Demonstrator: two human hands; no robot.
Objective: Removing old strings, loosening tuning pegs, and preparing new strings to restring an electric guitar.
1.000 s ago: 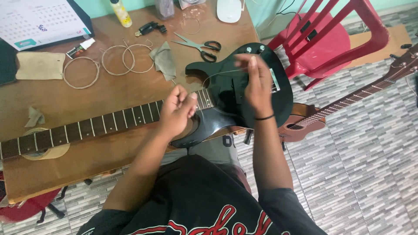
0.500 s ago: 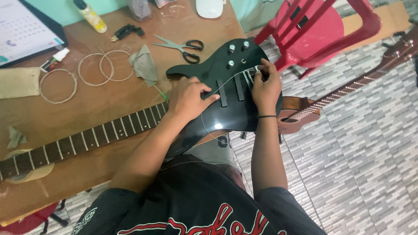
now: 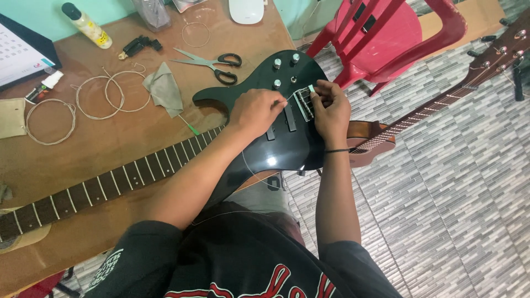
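Here, a person in a black shirt bends over a black electric guitar [image 3: 276, 149] whose body juts off the edge of a brown desk [image 3: 138, 138], its neck running left across the wood. The left hand [image 3: 256, 110] rests on the guitar's body with its fingers curled, pinching a thin wire string [image 3: 292, 95] that runs toward the bridge. The right hand [image 3: 331, 110], a dark band at its wrist, pinches the same string just beside the bridge, fingertips pressed together. Scissors [image 3: 212, 62] lie on the desk just above the guitar, near a grey cloth [image 3: 164, 88] and several coiled strings [image 3: 102, 96]. A small bottle [image 3: 86, 25] lies near the desk's far edge. A red plastic chair [image 3: 397, 38] stands on the tiled floor to the right, and a second guitar [image 3: 419, 118], brown, stretches beneath the black one.
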